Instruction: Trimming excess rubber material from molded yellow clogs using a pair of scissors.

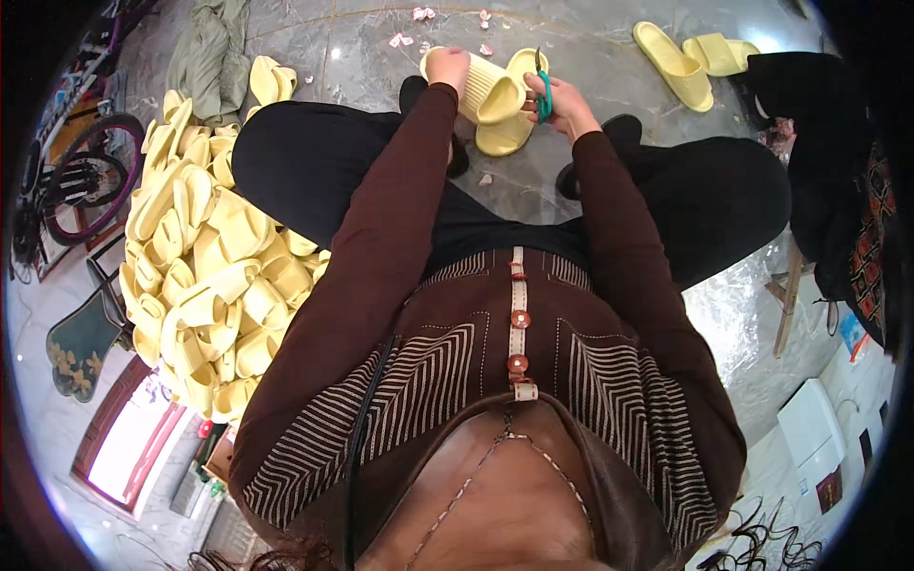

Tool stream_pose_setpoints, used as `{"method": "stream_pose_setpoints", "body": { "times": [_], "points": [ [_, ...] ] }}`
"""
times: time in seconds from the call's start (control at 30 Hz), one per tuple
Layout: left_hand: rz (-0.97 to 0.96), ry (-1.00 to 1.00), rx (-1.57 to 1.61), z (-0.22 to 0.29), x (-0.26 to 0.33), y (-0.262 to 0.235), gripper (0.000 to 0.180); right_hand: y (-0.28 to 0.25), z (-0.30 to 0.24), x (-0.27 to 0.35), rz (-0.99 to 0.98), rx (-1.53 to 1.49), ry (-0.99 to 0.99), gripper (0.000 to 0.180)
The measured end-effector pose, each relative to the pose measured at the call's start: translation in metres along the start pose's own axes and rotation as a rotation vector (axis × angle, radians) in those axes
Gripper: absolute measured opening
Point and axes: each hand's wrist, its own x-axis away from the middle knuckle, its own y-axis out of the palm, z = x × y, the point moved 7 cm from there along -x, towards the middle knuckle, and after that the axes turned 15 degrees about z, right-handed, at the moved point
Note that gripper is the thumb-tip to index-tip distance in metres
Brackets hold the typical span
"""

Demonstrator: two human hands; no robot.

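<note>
My left hand (447, 68) is closed on a yellow slipper (483, 88), gripping it near one end and holding it tilted above the floor. In my right hand (568, 105) is a pair of scissors (544, 95) with teal handles, its dark blades pointing away from me. The scissors are close to the held slipper's strap; whether they touch it I cannot tell. Beneath and just beyond lies a second yellow slipper (505, 141), partly hidden by the held one and my right fingers.
A big heap of yellow slippers (238, 224) rises at my left. More slippers (678, 67) lie at the far right, by a person in dark clothes (828, 143). White-and-red scraps (402, 40) dot the grey floor (333, 48). Grey-green cloth (209, 57) lies beyond the heap, and a wheel (93, 179) stands far left.
</note>
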Motion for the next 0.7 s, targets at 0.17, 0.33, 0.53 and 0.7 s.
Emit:
{"method": "stream_pose_setpoints", "body": {
  "times": [0.17,0.33,0.53,0.7],
  "points": [
    [0.205,-0.191,0.569,0.023,-0.014,-0.022,0.023,0.021,-0.048,0.021,0.026,-0.061,-0.329,0.035],
    [0.074,-0.270,0.836,0.080,0.014,-0.005,0.020,-0.038,-0.107,0.030,0.540,0.299,-0.908,0.044],
    [0.310,-0.242,0.411,-0.029,-0.034,-0.028,0.013,-0.014,-0.196,0.088,0.780,0.657,-1.308,0.035],
    [-0.110,0.396,-0.925,-0.045,0.044,0.030,0.013,-0.049,-0.210,0.088,0.930,0.676,-1.302,0.031]
  ]
}}
